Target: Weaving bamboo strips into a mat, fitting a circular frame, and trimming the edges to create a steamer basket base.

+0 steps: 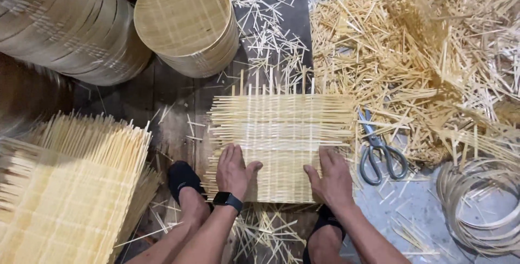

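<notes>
Both hands press flat on a woven bamboo mat (281,139) lying on the floor between the person's feet — the left hand (234,171), a black watch (227,200) at its wrist, fingers together and thumb out; the right hand (331,177) likewise open-palmed, gripping nothing. Grey-handled scissors (379,147) lie just beside the mat, near a heap of bamboo offcuts (422,52) — stacked mats (70,188) sit to the left.

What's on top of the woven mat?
Both hands press flat on the mat: left hand, right hand. What lies under the mat is hidden.
</notes>
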